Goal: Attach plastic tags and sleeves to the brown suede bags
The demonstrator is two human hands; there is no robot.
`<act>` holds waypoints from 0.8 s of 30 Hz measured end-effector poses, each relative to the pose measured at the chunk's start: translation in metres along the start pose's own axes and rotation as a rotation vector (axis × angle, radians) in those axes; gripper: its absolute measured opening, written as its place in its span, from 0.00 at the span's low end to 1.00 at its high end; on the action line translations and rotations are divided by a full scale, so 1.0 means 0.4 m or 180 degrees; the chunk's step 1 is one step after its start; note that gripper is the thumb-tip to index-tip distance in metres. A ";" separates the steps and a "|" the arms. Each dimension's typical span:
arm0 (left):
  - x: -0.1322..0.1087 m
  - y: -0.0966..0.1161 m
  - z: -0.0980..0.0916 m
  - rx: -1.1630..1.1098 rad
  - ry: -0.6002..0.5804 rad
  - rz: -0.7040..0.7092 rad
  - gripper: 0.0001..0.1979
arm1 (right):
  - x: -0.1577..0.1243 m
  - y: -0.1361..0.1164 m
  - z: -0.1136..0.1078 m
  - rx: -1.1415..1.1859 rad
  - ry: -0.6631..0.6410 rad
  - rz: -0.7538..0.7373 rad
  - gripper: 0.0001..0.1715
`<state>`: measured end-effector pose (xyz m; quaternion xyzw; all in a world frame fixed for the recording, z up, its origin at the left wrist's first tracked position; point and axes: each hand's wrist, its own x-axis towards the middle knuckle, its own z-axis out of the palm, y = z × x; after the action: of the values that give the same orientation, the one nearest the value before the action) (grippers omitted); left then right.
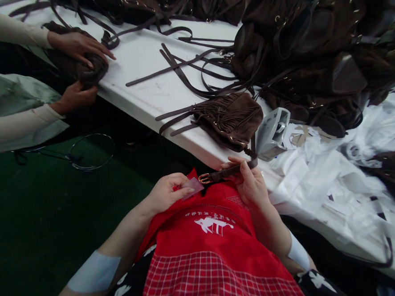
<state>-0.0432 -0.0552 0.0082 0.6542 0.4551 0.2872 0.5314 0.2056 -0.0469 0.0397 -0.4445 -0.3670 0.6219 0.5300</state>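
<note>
My left hand (168,192) pinches a small, thin, pinkish translucent piece (193,186), held just left of a gold buckle (204,179). The buckle sits at the end of a dark brown strap (222,173). My right hand (251,182) is closed on that strap, with the thumb on top. From there the strap runs up to a brown fringed bag (231,119), which lies near the front edge of the white table (141,98). Both hands are in front of my red apron (217,205).
A grey-white device (273,132) stands right of the bag. Dark bags (310,29) are heaped behind it, their straps spread over the table. White plastic wrapping (319,172) covers the right side. At the left, another person's hands (77,48) hold a brown bag.
</note>
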 end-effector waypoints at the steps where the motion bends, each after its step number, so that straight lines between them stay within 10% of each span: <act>1: 0.000 0.001 0.000 -0.0024 -0.0004 -0.0007 0.11 | -0.001 0.000 0.002 -0.0006 0.0004 0.0009 0.20; 24: 0.000 0.010 0.009 -0.0156 0.0051 0.0067 0.12 | -0.017 0.007 0.013 0.0053 -0.0012 0.0256 0.20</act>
<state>-0.0389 -0.0569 0.0110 0.6434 0.4452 0.3090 0.5406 0.2003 -0.0540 0.0399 -0.4533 -0.3446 0.6466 0.5076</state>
